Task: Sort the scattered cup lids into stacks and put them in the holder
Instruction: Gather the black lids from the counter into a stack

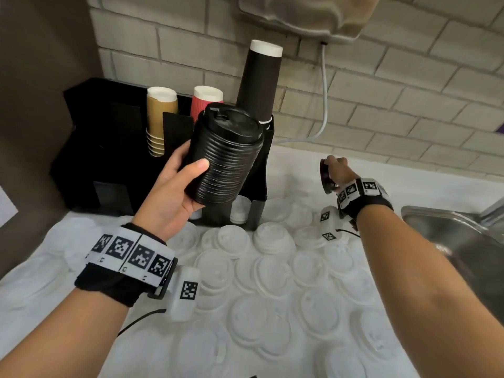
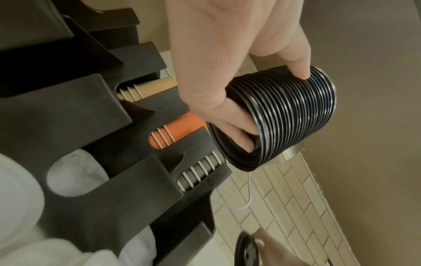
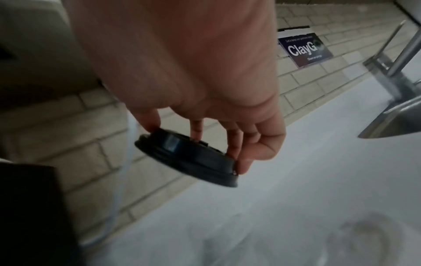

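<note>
My left hand [image 1: 177, 184] grips a tall stack of black lids [image 1: 225, 152], tilted, in front of the black holder [image 1: 81, 148]. In the left wrist view the stack of black lids [image 2: 291, 115] is held with the thumb [image 2: 298, 66] on its ribbed side and fingers inside its underside. Further right, near the wall, my right hand [image 1: 336, 170] pinches a single black lid [image 1: 326, 178] lifted off the counter. The right wrist view shows that single black lid [image 3: 189, 156] held by its rim between fingertips [image 3: 244, 166]. Several white lids [image 1: 272, 266] lie scattered over the white counter.
The holder carries stacks of tan cups [image 1: 161, 118], red cups [image 1: 206, 102] and dark cups [image 1: 260, 80]; white lids [image 1: 240, 211] sit in its lower slots. A steel sink [image 1: 458, 236] lies at the right. A white cable [image 1: 324, 91] hangs down the brick wall.
</note>
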`<state>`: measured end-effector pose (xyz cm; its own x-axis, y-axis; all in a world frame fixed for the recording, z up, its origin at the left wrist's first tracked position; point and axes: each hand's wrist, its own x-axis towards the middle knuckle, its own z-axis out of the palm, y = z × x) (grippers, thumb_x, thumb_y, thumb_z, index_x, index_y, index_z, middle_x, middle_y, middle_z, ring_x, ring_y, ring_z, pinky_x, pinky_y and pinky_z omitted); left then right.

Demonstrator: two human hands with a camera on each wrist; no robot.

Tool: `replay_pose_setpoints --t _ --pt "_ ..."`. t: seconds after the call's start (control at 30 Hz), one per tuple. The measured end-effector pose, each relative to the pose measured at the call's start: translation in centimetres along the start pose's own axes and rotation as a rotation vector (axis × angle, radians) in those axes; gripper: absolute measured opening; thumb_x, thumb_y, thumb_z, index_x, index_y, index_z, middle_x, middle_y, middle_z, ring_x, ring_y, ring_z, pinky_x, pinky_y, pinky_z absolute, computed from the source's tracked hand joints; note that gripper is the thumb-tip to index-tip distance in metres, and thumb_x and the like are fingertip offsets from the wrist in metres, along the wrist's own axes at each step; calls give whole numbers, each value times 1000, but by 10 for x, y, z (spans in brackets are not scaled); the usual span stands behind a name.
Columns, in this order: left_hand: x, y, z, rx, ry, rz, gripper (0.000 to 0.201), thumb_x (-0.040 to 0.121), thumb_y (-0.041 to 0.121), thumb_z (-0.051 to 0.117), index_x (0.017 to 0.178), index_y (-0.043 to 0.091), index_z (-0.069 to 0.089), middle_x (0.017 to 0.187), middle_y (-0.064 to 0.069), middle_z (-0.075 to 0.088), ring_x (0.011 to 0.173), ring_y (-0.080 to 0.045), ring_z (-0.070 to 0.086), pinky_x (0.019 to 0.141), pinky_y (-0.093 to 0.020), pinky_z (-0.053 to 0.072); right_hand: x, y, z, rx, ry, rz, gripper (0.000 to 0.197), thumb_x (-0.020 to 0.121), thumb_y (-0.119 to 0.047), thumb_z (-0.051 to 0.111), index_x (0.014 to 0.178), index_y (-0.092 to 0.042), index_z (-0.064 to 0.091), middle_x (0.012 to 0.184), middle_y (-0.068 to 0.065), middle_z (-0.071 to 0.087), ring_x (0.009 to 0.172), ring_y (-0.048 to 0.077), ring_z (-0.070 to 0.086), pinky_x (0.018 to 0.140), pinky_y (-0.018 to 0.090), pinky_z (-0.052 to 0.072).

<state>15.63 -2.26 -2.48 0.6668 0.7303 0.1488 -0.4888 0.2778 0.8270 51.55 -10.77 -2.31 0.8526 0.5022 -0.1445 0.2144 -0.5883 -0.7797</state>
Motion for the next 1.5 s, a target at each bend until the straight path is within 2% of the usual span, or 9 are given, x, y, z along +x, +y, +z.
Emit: replay_pose_setpoints --t 0.1,0.27,0.4,0.53,0.63,0.9,1.3,1.43,1.5 --pt "-11 -8 0 -10 11 -37 58 79 25 67 135 28 50 120 3 68 107 -17 67 72 -34 58 -52 -17 8 100 -74 -104 53 77 -52 29 113 -17 45 99 9 54 76 29 52 68 35 36" --pt "-32 -23 -2 -46 11 -103 52 74 20 71 123 31 58 110 4 72 97 -14 70 65 -31 57 -132 -37 20 434 -101 -249 31 92 -56 42 111 -36 57 105 -9 63 97 12 57 70 33 42" --pt "-46 -28 -5 -26 -12 -120 55 73 22 74 124 32 59 117 3 69 102 -15 69 68 -32 57 -197 -52 27 462 -191 -516 28 85 -50 50 103 -33 64 95 -15 67 93 6 63 74 30 52" --pt "-55 -27 -9 15 -48 -100 47 72 23 74 116 39 65 116 5 69 104 -14 68 71 -29 57 -236 -58 29 378 -284 -682 35 82 -31 59 116 -22 65 95 1 68 89 11 63 80 25 51" --pt "-62 -26 -13 70 -76 -82 55 66 31 80 117 40 64 117 7 68 106 -13 67 73 -29 56 -246 -61 29 274 -289 -752 33 82 -21 67 115 -25 67 104 -6 66 102 8 59 89 24 49" --pt "-71 -22 -16 118 -88 -61 55 63 35 82 114 45 64 114 12 68 106 -11 67 73 -29 56 -253 -65 35 190 -309 -872 37 82 -11 72 116 -26 66 108 -17 64 93 -9 55 70 6 42" --pt "-73 -20 -16 28 -46 -66 47 71 25 76 114 42 65 120 2 67 107 -15 67 73 -29 56 -258 -74 40 91 -274 -953 42 79 -20 77 119 -27 64 118 -5 64 104 -3 56 78 9 42" --pt "-74 -11 -19 -40 1 -82 53 73 24 74 122 35 60 125 0 65 108 -16 67 72 -32 57 -263 -86 42 12 -240 -1030 58 77 -43 74 130 -35 50 127 -8 54 113 -9 47 88 5 36" --pt "-72 4 -26 -62 38 -64 61 72 26 73 130 28 55 124 -1 65 107 -16 67 73 -34 57 -263 -93 44 132 -187 -980 43 82 -51 60 121 -35 50 116 -11 52 103 -10 48 86 5 36"
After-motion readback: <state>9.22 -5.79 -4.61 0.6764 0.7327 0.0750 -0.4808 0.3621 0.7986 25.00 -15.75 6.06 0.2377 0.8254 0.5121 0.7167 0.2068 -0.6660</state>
